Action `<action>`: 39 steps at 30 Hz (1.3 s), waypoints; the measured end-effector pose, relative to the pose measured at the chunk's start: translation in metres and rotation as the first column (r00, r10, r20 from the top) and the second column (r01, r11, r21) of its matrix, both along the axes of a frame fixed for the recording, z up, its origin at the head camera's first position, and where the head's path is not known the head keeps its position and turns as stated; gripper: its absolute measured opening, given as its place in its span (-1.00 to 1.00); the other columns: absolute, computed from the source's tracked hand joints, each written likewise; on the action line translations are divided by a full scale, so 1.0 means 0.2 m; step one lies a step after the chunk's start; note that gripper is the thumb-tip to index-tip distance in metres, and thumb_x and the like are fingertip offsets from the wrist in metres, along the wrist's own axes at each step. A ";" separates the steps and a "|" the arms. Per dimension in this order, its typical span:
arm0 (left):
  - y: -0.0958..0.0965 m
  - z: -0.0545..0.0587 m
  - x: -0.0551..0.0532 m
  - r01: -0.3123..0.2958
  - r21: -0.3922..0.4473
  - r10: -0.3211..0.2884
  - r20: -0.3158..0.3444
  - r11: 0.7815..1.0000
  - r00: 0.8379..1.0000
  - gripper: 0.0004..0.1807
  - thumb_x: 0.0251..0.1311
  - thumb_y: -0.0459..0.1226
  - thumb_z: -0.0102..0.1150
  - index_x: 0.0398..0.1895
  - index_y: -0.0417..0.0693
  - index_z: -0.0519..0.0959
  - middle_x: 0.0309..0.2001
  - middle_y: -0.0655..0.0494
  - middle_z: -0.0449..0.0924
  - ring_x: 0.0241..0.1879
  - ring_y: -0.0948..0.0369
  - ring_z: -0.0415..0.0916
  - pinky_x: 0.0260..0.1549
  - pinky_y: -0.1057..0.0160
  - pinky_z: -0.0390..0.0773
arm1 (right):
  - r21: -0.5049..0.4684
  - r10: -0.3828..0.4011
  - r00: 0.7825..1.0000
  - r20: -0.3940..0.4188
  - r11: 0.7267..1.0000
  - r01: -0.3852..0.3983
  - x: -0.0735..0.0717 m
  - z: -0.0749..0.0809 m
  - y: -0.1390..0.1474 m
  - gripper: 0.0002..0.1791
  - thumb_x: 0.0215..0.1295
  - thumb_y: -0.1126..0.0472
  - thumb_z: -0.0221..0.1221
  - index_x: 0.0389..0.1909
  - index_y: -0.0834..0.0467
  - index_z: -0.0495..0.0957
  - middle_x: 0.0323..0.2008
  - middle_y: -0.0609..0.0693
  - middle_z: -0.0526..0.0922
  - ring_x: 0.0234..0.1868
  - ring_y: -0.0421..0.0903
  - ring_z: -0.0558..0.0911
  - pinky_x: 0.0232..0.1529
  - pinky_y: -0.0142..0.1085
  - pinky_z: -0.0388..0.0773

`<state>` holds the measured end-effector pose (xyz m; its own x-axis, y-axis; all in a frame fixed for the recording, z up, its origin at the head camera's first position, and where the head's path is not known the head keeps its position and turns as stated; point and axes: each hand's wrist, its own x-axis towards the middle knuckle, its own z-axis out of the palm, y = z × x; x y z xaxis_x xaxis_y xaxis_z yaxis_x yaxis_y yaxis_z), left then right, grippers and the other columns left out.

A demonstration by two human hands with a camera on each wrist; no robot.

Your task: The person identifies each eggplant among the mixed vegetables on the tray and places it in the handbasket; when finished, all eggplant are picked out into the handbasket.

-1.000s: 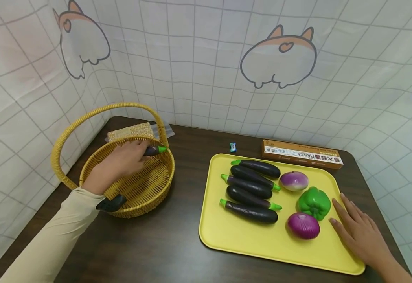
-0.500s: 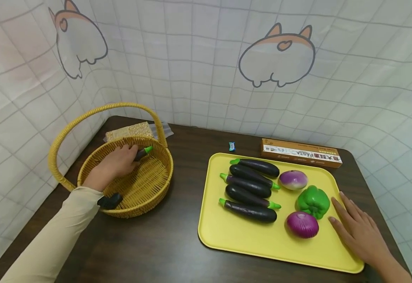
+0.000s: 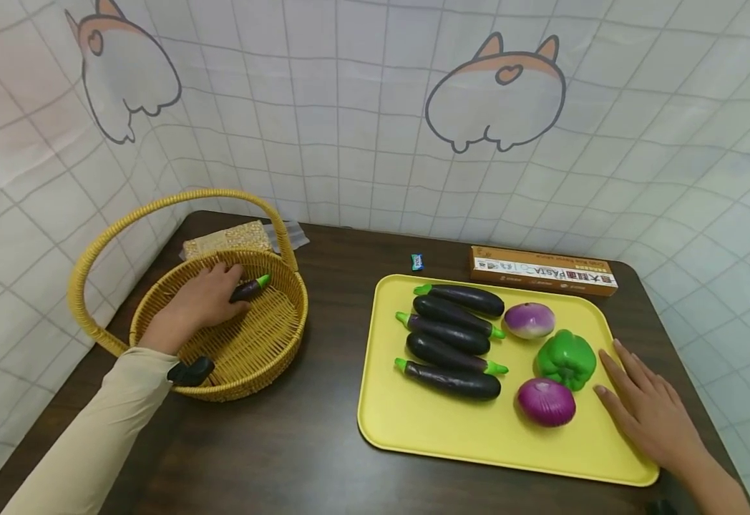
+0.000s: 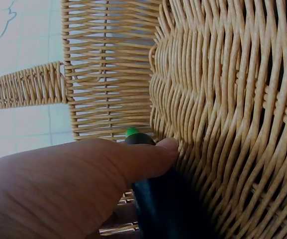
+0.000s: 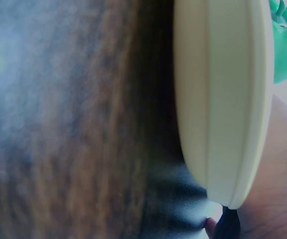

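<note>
My left hand (image 3: 201, 297) is down inside the yellow wicker basket (image 3: 255, 350), gripping an eggplant (image 3: 246, 290) with a green stem that points to the right. In the left wrist view the thumb lies across the dark eggplant (image 4: 168, 204), close to the woven bottom and wall; the other fingers are mostly hidden. At the right, my right hand (image 3: 655, 415) rests with spread fingers on the edge of the yellow tray (image 3: 439, 436). Several eggplants (image 3: 449, 336) lie side by side on that tray, beside a green bell pepper (image 3: 567, 360), a purple onion (image 3: 546, 402) and a purple-and-white vegetable (image 3: 529, 320).
The basket's tall handle (image 3: 175, 200) arches over the left forearm. Behind the basket lies a bag of yellow kernels (image 3: 230, 238). A pasta box (image 3: 542, 270) and a small blue packet (image 3: 416, 262) sit behind the tray. A patterned curtain (image 3: 349, 107) surrounds the dark table.
My left hand has lowered the eggplant deeper into the basket, moving it down and to the left. The right hand stays at the tray's edge. The head view has shifted slightly.
</note>
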<state>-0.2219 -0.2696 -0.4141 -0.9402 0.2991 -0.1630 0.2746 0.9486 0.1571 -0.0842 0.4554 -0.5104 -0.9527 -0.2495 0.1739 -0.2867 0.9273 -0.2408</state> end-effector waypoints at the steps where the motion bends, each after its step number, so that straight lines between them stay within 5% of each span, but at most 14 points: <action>1: 0.00 0.00 0.00 0.001 0.009 -0.001 0.000 1.000 1.000 -0.24 0.44 -0.13 0.36 0.45 -0.45 0.28 0.22 -0.54 0.36 0.10 -0.42 0.42 -0.10 -0.30 0.46 | 0.001 -0.001 1.000 -0.001 1.000 0.001 0.00 0.00 0.00 -0.27 0.68 0.03 0.04 0.72 0.04 0.02 0.71 0.08 -0.15 0.60 0.41 -0.01 0.43 0.45 -0.26; 7: 0.01 0.04 0.02 0.010 0.042 -0.008 -0.039 0.999 0.999 -0.29 0.42 -0.14 0.39 0.41 -0.41 0.34 0.16 -0.45 0.42 0.01 -0.32 0.44 -0.15 -0.23 0.44 | -0.002 -0.001 1.000 -0.010 1.000 0.001 0.00 0.00 0.00 -0.27 0.67 0.02 0.06 0.71 0.05 0.05 0.70 0.09 -0.12 0.60 0.41 0.00 0.44 0.44 -0.25; 12: 0.03 0.14 0.08 0.039 0.074 -0.028 -0.140 0.997 0.990 -0.38 0.48 -0.14 0.31 0.37 -0.40 0.37 0.16 -0.43 0.42 0.05 -0.37 0.42 -0.02 -0.33 0.43 | 0.000 0.011 1.000 -0.008 1.000 -0.011 -0.03 0.01 0.00 -0.27 0.67 0.03 0.05 0.71 0.05 0.04 0.70 0.09 -0.14 0.60 0.41 -0.01 0.45 0.42 -0.29; 16: 0.10 0.24 0.17 0.108 0.132 -0.070 -0.267 0.985 0.961 -0.48 0.49 -0.17 0.31 0.28 -0.36 0.45 0.09 -0.34 0.46 0.00 -0.31 0.46 -0.03 -0.30 0.47 | 0.001 0.019 1.000 -0.006 1.000 -0.019 -0.04 0.02 0.00 -0.27 0.67 0.03 0.05 0.71 0.06 0.04 0.70 0.09 -0.14 0.60 0.41 -0.02 0.45 0.42 -0.30; 19: 0.22 0.26 0.24 0.208 0.206 -0.120 -0.370 0.956 0.921 -0.60 0.44 -0.24 0.35 0.19 -0.29 0.53 0.05 -0.23 0.52 0.00 -0.19 0.51 -0.02 -0.22 0.52 | -0.001 0.018 1.000 -0.002 1.000 -0.018 -0.04 0.03 0.00 -0.27 0.67 0.04 0.05 0.71 0.08 0.04 0.70 0.10 -0.14 0.60 0.41 -0.03 0.44 0.44 -0.27; 24: 0.50 0.18 0.37 0.404 0.265 -0.235 -0.497 0.876 0.835 -0.71 0.41 -0.26 0.39 0.08 -0.17 0.60 -0.02 -0.02 0.55 -0.07 0.03 0.51 -0.09 0.00 0.56 | 0.000 0.007 1.000 0.013 1.000 -0.007 -0.01 0.01 -0.01 -0.27 0.68 0.04 0.04 0.71 0.08 0.01 0.70 0.12 -0.16 0.59 0.44 -0.03 0.39 0.50 -0.22; 28: 0.74 0.11 0.45 0.527 0.269 -0.340 -0.518 0.807 0.785 -0.73 0.41 -0.23 0.38 0.07 -0.11 0.63 -0.04 0.07 0.53 -0.13 0.12 0.46 -0.15 0.13 0.54 | 0.005 -0.013 1.000 0.022 1.000 0.012 0.02 0.00 0.00 -0.26 0.69 0.03 0.03 0.72 0.07 -0.01 0.70 0.12 -0.17 0.59 0.45 -0.04 0.40 0.49 -0.25; 32: 0.93 0.03 0.49 0.586 0.263 -0.409 -0.504 0.766 0.760 -0.76 0.41 -0.24 0.37 0.06 -0.07 0.64 -0.04 0.09 0.53 -0.16 0.16 0.42 -0.19 0.18 0.50 | 0.009 -0.017 1.000 0.019 1.000 0.016 0.02 0.00 0.01 -0.26 0.69 0.03 0.02 0.73 0.05 -0.03 0.70 0.11 -0.18 0.60 0.44 -0.05 0.42 0.47 -0.27; 39: 1.13 -0.09 0.50 0.644 0.243 -0.480 -0.492 0.726 0.727 -0.73 0.44 -0.24 0.33 0.13 -0.04 0.63 0.02 0.09 0.53 -0.08 0.15 0.47 -0.07 0.18 0.51 | -0.005 -0.005 1.000 0.026 1.000 0.005 0.01 0.00 0.00 -0.26 0.69 0.02 0.03 0.72 0.05 -0.02 0.71 0.11 -0.18 0.60 0.43 -0.07 0.43 0.45 -0.32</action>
<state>-0.1214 -0.0428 -0.4328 -0.5298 0.7485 0.3989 0.8479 0.4794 0.2266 -0.0822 0.4552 -0.5100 -0.9581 -0.2439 0.1502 -0.2757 0.9273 -0.2531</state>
